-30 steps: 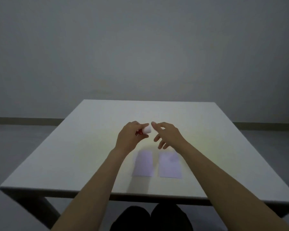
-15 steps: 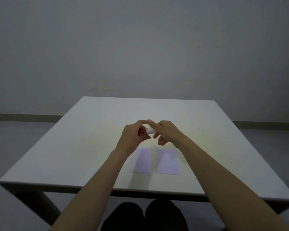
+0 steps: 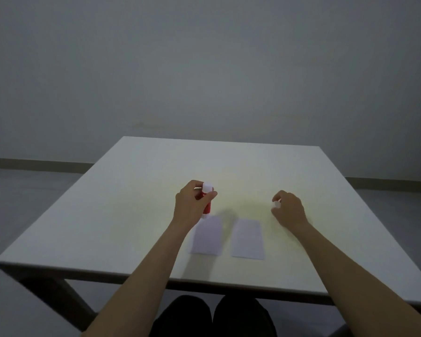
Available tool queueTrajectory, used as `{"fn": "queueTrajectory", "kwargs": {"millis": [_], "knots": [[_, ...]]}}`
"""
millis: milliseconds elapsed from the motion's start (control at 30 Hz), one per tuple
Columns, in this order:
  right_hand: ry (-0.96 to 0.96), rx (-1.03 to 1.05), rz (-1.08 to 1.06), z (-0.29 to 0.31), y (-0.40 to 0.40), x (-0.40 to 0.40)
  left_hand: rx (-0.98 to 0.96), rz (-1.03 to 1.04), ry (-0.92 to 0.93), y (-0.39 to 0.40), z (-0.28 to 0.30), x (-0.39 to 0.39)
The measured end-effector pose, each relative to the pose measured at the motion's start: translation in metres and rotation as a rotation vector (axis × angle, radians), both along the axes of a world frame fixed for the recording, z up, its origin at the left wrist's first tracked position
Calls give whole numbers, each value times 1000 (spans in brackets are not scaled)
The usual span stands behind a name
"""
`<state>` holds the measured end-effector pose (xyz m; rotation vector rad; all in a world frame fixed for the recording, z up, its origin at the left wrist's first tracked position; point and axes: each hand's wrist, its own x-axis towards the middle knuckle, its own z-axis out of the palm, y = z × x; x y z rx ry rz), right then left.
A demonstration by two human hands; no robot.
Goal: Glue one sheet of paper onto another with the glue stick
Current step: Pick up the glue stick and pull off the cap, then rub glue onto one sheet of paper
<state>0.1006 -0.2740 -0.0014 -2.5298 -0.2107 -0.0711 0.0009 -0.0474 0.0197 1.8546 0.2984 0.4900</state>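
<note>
glue uncapped, no gluing yet

my left hand [image 3: 192, 205] fingers clamp the glue stick [image 3: 206, 203] mid-frame; right hand [image 3: 288, 210] fingers pinch the cap [image 3: 276, 205]; both sheets [image 3: 207, 235] lie apart, unglued.

Cap [image 3: 276, 204], perhaps, half-hidden in fingers

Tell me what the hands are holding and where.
Left hand grips the glue stick around its red body; right hand pinches a small white piece, likely its cap.

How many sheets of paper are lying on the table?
2. The left sheet lies partly under the left hand's wrist; the right sheet lies beside it, apart. None looks hidden.
</note>
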Motion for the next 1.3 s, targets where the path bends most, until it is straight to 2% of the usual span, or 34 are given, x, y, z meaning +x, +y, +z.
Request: {"fn": "queueTrajectory", "kwargs": {"millis": [133,267,333,400,467,533,667,800,867,933,967,1167,1233,1300], "knots": [[-17,-80,30,-10,-10,-1,-417,-24,-17,-9,0,-1],[24,-246,117,-4,-13,-5,-526,-21,-64,-14,1,-3],[-71,-300,131,5,-8,-11,-563,-25,-85,-16,4,-3],[-117,-66,198,16,9,-25,-604,-32,-101,-19,9,-2],[67,313,306,28,32,-44,-659,-38,-114,-25,14,-1],[268,559,395,32,55,-62,-710,-33,-126,-31,19,-2],[301,885,344,30,75,-80,-828,-26,-168,-38,27,-10],[521,1156,356,26,77,-85,-890,-83,-212,-38,29,-21],[639,1288,200,27,81,-87,-884,-141,-237,-42,28,-25],[676,1298,73,28,83,-86,-865,-170,-251,-47,29,-27],[654,1264,75,28,83,-87,-865,-171,-256,-48,31,-28],[363,1117,308,27,76,-92,-863,-85,-276,-41,38,-27],[402,1132,317,26,76,-93,-886,-112,-291,-40,39,-28],[545,1160,271,31,77,-94,-883,-137,-303,-40,38,-29]]}}
